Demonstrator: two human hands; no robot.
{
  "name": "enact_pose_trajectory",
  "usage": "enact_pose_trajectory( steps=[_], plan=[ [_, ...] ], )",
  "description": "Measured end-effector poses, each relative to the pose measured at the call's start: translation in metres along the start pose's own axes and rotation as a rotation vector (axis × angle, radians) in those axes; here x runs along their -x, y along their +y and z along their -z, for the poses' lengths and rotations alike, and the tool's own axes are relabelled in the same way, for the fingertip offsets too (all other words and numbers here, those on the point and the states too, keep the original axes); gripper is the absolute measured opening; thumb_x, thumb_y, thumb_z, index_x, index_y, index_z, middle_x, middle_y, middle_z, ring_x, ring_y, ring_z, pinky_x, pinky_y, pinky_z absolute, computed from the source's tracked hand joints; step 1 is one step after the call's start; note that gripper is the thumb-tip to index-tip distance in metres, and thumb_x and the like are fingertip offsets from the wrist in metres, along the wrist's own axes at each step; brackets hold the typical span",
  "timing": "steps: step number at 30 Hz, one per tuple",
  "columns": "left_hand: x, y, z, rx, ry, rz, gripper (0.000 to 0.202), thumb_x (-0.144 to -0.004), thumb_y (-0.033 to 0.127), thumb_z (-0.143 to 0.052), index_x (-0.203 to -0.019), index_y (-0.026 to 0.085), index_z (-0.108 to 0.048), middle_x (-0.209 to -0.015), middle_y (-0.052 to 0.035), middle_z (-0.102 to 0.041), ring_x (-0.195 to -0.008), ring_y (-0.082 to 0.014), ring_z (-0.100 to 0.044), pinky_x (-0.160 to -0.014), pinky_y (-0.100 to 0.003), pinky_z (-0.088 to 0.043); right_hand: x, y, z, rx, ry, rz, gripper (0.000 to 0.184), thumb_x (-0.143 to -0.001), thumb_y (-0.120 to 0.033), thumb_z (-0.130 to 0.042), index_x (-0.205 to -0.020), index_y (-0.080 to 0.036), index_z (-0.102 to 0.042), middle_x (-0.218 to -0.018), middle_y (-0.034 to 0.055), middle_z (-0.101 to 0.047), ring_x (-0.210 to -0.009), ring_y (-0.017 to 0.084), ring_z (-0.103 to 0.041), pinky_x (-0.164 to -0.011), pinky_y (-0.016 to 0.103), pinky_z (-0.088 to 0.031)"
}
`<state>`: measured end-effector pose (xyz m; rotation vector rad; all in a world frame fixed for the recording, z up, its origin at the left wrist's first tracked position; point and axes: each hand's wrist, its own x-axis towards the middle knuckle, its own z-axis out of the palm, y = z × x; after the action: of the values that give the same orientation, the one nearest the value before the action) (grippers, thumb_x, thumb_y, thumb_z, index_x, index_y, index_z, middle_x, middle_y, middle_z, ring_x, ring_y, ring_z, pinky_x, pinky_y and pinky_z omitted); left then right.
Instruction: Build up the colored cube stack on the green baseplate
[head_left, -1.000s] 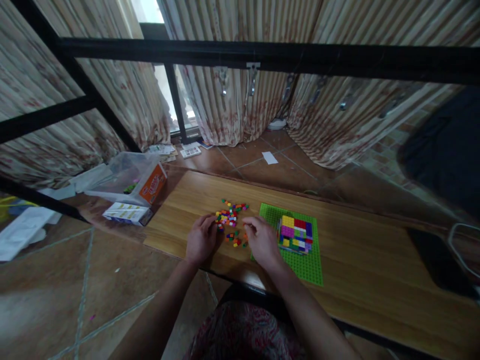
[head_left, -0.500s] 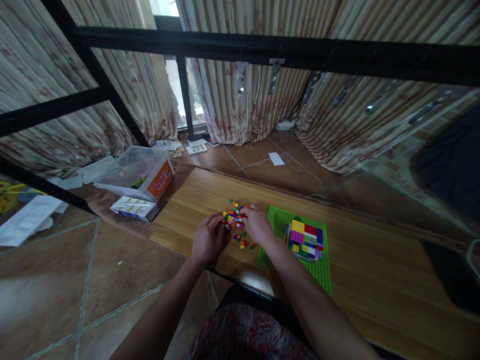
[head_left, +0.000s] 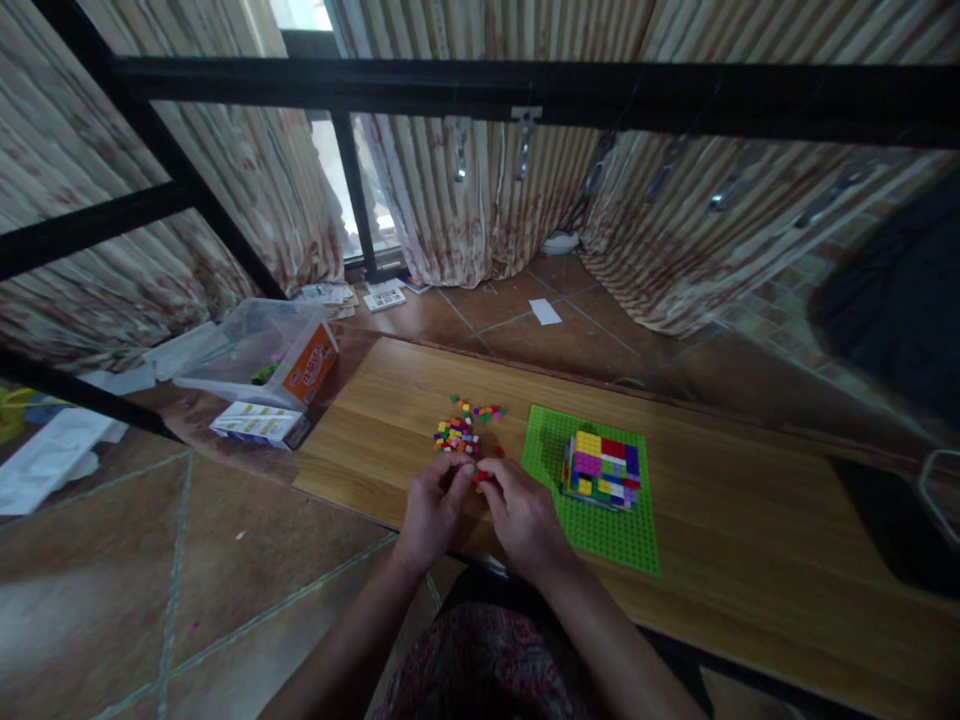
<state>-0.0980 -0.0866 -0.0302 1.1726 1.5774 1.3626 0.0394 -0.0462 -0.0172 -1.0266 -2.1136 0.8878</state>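
My left hand (head_left: 433,508) and my right hand (head_left: 526,515) are close together just in front of a loose pile of small coloured toy bricks (head_left: 454,436). Between the right thumb and forefinger is a small red toy brick (head_left: 482,475), with a bit of green showing beside it. The left thumb and forefinger are pinched close by; what they hold is too small to tell. To the right, a multicoloured block of stacked bricks (head_left: 601,470) stands on a green studded baseplate (head_left: 540,450). A short row of bricks (head_left: 491,412) lies behind the right hand.
All this lies on a long wooden table (head_left: 360,430). Past its left end are a clear plastic bin (head_left: 247,340) and a small carton (head_left: 259,424) on the floor. A dark flat object (head_left: 892,520) lies at the right. A black metal rail (head_left: 450,88) crosses in front.
Both hands have drawn back from the pile toward me and come together, the fingers now pinched. More of the pile shows. The view has shifted slightly.
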Motion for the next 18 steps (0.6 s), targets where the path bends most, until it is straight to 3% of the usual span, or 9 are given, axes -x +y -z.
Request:
enact_pose_trajectory(
  steps=[3,9,18],
  plan=[
    [0.005,0.007,-0.007,0.037,-0.076,0.045,0.021,-0.086,0.036,-0.059,-0.080,0.016,-0.063,-0.071,0.0004,-0.059,-0.068,-0.0114,-0.054,-0.067,-0.022,-0.044,0.014,-0.003,0.004,-0.153,0.040,-0.117,0.015,-0.091,-0.021,-0.051,-0.098,-0.022,-0.064,-0.092,0.0039,-0.069,-0.085,0.018,-0.064,-0.078,0.029,-0.049],
    [0.023,0.021,-0.019,0.171,-0.120,0.110,0.020,-0.085,0.036,-0.060,-0.083,0.016,-0.063,-0.071,0.0011,-0.057,-0.065,-0.0100,-0.051,-0.062,-0.021,-0.042,0.033,0.000,0.012,-0.486,0.082,-0.327,0.015,-0.085,-0.033,-0.062,-0.091,-0.022,-0.069,-0.088,0.0025,-0.071,-0.081,0.017,-0.066,-0.075,0.029,-0.051],
    [0.035,0.033,-0.035,0.265,-0.137,0.244,0.021,-0.076,0.035,-0.068,-0.073,0.015,-0.062,-0.059,0.0028,-0.054,-0.057,-0.0086,-0.048,-0.056,-0.021,-0.041,0.043,0.000,0.028,-0.715,0.105,-0.472,0.016,-0.072,-0.036,-0.074,-0.073,-0.021,-0.071,-0.068,0.0002,-0.070,-0.065,0.015,-0.063,-0.063,0.026,-0.050]
  ],
)
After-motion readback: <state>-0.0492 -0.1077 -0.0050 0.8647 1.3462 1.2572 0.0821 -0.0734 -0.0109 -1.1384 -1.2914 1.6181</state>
